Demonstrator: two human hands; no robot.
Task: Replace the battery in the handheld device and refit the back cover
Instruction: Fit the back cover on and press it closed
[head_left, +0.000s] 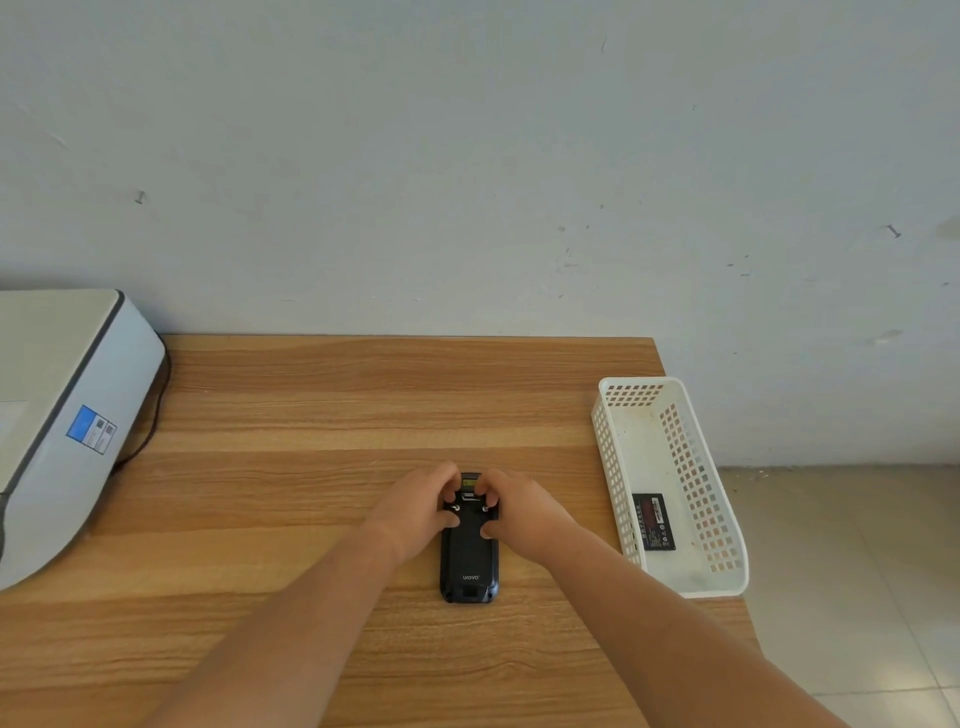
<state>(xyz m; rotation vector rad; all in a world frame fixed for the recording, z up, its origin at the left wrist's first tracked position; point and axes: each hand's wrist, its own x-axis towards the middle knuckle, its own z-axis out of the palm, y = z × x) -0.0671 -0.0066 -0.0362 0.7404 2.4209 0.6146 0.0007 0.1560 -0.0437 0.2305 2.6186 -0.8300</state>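
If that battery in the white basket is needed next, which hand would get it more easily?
Probably the right hand. The basket holding the battery sits to the right of the device, on that hand's side; the left hand would have to cross over.

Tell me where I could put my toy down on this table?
Bare wood lies between the printer and the handheld device, and along the wall behind the hands. It is tighter between the device and the white basket.

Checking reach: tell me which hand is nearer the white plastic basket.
Right. The right hand grips the black handheld device on its basket side; the left hand is opposite.
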